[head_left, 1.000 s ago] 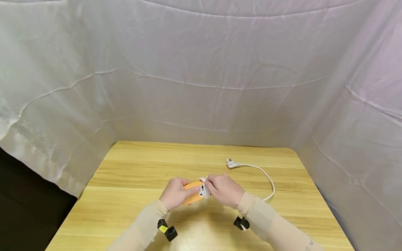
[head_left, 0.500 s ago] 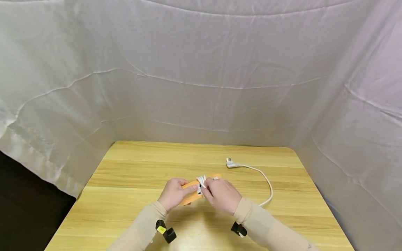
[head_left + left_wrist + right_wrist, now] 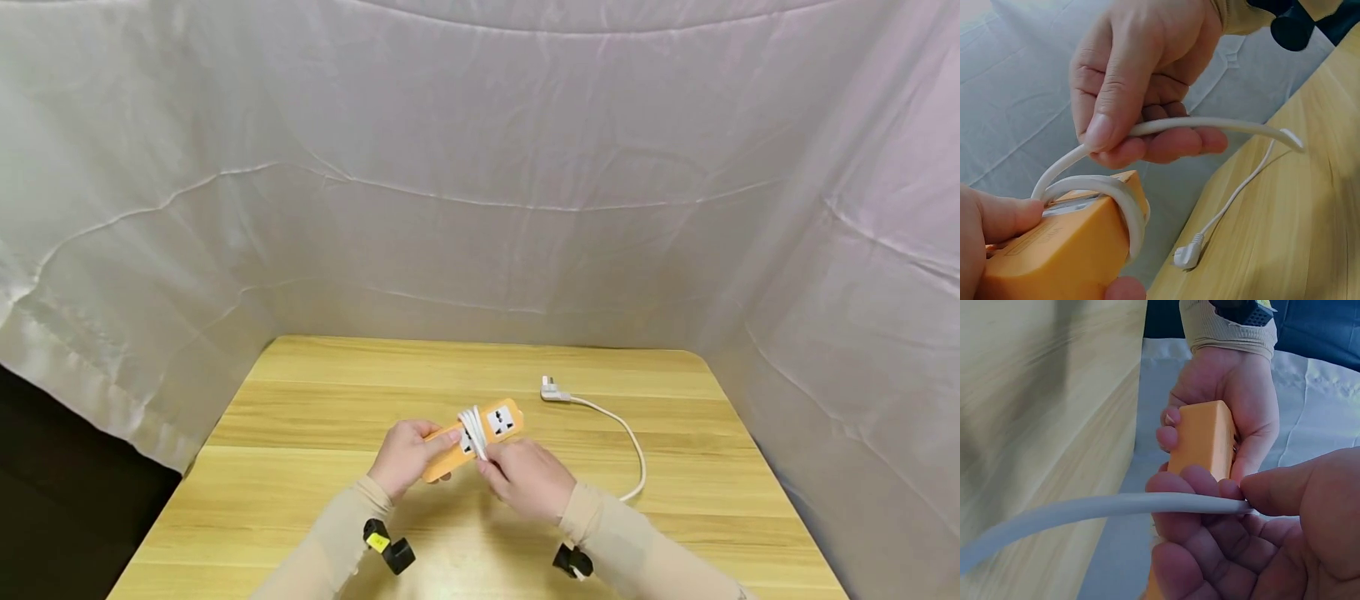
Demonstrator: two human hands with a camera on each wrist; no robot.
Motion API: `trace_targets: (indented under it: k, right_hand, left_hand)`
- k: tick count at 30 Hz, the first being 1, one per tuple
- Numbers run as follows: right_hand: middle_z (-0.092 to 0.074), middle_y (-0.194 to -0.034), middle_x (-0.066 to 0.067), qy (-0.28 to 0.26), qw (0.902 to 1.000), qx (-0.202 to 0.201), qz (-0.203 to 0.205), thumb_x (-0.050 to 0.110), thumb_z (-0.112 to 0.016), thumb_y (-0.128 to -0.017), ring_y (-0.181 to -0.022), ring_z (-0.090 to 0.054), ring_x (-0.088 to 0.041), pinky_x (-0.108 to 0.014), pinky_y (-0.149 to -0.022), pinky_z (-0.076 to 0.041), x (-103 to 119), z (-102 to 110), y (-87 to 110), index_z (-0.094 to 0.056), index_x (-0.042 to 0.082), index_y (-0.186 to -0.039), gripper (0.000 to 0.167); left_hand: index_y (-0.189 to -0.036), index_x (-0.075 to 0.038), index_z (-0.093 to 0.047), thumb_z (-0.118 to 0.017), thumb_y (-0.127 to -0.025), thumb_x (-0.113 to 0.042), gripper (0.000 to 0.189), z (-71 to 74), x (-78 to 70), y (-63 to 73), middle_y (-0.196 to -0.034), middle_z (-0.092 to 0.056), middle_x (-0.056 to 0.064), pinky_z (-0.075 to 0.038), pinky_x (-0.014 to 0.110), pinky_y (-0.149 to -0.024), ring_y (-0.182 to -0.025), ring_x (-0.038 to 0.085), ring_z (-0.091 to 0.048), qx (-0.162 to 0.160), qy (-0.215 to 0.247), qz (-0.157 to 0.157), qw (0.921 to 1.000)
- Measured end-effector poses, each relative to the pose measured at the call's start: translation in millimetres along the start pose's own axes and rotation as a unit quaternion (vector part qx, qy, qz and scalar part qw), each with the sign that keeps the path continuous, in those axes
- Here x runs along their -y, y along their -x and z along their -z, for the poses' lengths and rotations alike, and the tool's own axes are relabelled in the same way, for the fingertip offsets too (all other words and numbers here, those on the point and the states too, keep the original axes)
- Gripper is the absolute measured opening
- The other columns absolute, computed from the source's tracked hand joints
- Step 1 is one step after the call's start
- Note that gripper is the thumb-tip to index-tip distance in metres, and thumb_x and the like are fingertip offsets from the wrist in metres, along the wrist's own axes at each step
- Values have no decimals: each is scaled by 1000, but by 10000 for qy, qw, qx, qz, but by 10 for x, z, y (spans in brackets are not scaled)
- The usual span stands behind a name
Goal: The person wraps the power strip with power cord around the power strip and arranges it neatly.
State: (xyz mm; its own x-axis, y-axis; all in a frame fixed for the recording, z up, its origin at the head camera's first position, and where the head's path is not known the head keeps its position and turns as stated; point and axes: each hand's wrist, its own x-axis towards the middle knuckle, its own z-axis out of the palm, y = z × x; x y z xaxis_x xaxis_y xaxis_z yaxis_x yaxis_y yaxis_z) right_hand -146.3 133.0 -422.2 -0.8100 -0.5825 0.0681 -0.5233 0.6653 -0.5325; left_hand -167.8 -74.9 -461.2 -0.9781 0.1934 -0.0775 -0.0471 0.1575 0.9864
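An orange power strip (image 3: 444, 463) with white socket faces is held near its lower end by my left hand (image 3: 408, 457), thumb on top and fingers beneath. Several turns of its white cord (image 3: 472, 429) wrap round the middle of the strip. My right hand (image 3: 531, 477) pinches the cord between thumb and fingers just right of the strip. In the right wrist view the cord (image 3: 1116, 505) runs across the fingers of that hand. Its free length leads over the table to a white plug (image 3: 553, 390), which lies farther back.
A wood-grain table (image 3: 337, 392) lies under both hands. Grey-white cloth (image 3: 480, 233) hangs behind it and along the sides. Each forearm wears a black wrist camera, the left camera (image 3: 388, 546) marked with yellow.
My right hand has come from above the strip down to its near right side, drawing the cord. The strip's far end and its socket now show. The plug has barely moved.
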Motion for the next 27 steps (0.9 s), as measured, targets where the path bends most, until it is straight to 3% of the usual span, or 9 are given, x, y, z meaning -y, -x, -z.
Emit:
trace_targets:
  k: [9, 18, 27]
  right_hand:
    - [-56, -62, 11, -420, 9983, 389, 60, 19, -53, -100, -48, -44, 1, -20, -44, -40, -22, -28, 51, -57, 19, -75, 26]
    - [-44, -57, 15, -128, 9960, 823, 324, 20, -58, -97, -49, -38, 2, -18, -46, -33, -102, -100, 86, -56, 20, -70, 27]
    - [-40, -56, 16, -166, 9899, 1321, 476, 22, -59, -96, -48, -35, 3, -16, -45, -32, -217, -160, 96, -64, 20, -76, 20]
  left_hand:
    - [-94, 4, -69, -72, -85, -39, 45, 19, 12, -12, -71, -68, 11, -53, 32, -52, -54, 21, -64, 197, 294, 51, 9994]
    - [-97, 6, -68, -70, -88, -34, 42, 55, -26, 19, -76, -69, 12, -54, 34, -53, -57, 23, -66, 450, 314, -112, 9984]
    - [-103, 11, -66, -69, -90, -26, 39, 76, -73, 85, -83, -69, 16, -57, 43, -61, -64, 23, -67, 915, 498, -387, 9938]
